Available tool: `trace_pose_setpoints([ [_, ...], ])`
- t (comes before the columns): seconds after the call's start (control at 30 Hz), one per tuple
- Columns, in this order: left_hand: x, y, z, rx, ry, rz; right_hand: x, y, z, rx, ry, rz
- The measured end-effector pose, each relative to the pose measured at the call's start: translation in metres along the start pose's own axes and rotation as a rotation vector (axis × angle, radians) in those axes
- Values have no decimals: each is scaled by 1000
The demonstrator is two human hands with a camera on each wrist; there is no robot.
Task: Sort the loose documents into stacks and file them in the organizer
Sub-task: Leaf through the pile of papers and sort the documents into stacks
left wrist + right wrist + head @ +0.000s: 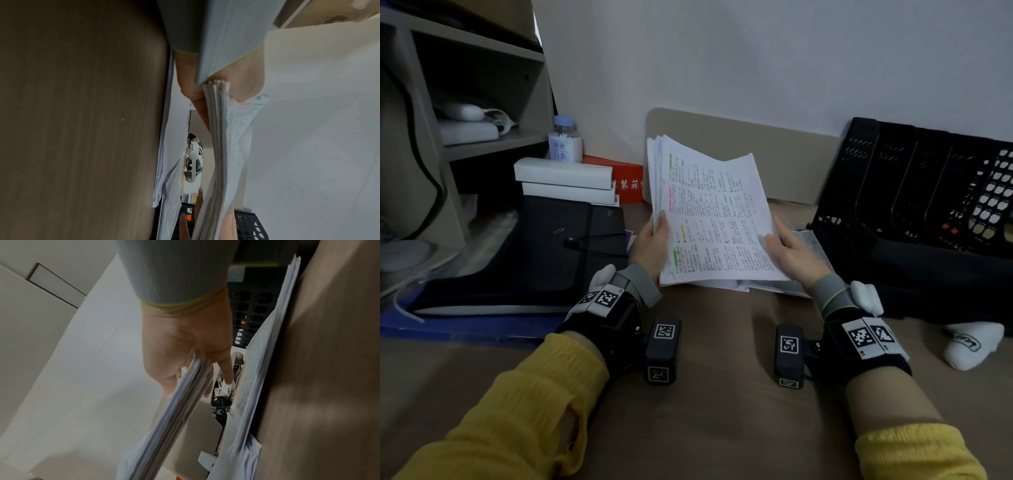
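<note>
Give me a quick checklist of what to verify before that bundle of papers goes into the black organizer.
1. Left hand grip on the paper stack: ok.
2. Right hand grip on the stack: ok.
3. Stack edges squared: not ok, upper corners fan out.
4. All papers collected: not ok, loose sheets lie on the table.
5. Black organizer within reach: ok, to the right.
6. Free slot: cannot tell.

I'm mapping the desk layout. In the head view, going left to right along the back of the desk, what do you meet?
Wooden shelf unit → white boxes → red box → held stack of papers → black file organizer.
</note>
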State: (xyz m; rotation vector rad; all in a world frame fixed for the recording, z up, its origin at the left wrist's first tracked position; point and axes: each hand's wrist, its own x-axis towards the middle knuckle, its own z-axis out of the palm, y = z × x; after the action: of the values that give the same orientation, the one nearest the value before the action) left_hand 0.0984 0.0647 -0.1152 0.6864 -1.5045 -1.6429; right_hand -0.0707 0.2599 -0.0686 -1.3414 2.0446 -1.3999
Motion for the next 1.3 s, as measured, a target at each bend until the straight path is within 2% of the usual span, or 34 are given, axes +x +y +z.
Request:
trace_pose_setpoints([
  [0.1,8,-7,-2,19,-15,-5,7,7,0,78,149,29],
  [0.23,5,-3,-1,48,-21,11,9,8,5,-25,332,23],
  [0.37,1,4,1,2,-31,-2,9,9,1,93,391,4],
  [0.43,3,3,1,49,-4,12,9,9,-2,139,425,7],
  [0.57,15,-11,-1,75,35,7,6,13,-16,156,488,61],
  [0.8,-1,9,2,41,27,27,2,11,-17,282,481,-7],
  [1.07,3,10,3,78,21,60,0,2,-13,467,505,-87],
  [1.2,-3,11,3,-34,0,38,-1,-1,-14,543,483,-98],
  [1.3,-9,15,6,-173,-67,95,0,0,-12,572,410,-102],
])
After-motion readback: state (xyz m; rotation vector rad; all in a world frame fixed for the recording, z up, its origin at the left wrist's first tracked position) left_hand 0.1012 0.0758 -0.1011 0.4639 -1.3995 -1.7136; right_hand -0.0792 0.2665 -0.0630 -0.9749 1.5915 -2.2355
